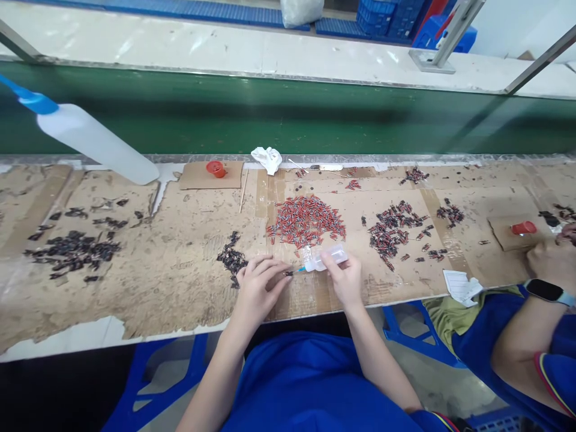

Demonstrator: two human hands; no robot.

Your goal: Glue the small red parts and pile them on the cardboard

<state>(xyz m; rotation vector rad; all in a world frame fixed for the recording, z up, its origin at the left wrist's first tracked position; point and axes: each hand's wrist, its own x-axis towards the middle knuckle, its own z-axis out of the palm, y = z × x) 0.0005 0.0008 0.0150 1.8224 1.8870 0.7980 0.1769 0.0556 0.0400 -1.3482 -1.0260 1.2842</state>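
Note:
My right hand (345, 279) is closed round a small translucent squeeze bottle (317, 261), tilted with its thin blue tip pointing left. My left hand (260, 285) pinches a small dark part (288, 273) between thumb and fingertips, right at the bottle's tip. Whether tip and part touch, I cannot tell. Just left of that hand lies a small heap of dark parts (231, 259). Beyond the bottle spreads a large pile of small red-and-silver pieces (308, 219).
Cardboard (171, 282) covers the bench. More piles (74, 252) (391, 231) lie left and right. A red cap (216, 169), crumpled tissue (267, 159) and a white-handled knife (330, 168) lie behind. A large white bottle (96, 144) slants at upper left. A co-worker's arm (526, 336) is at right.

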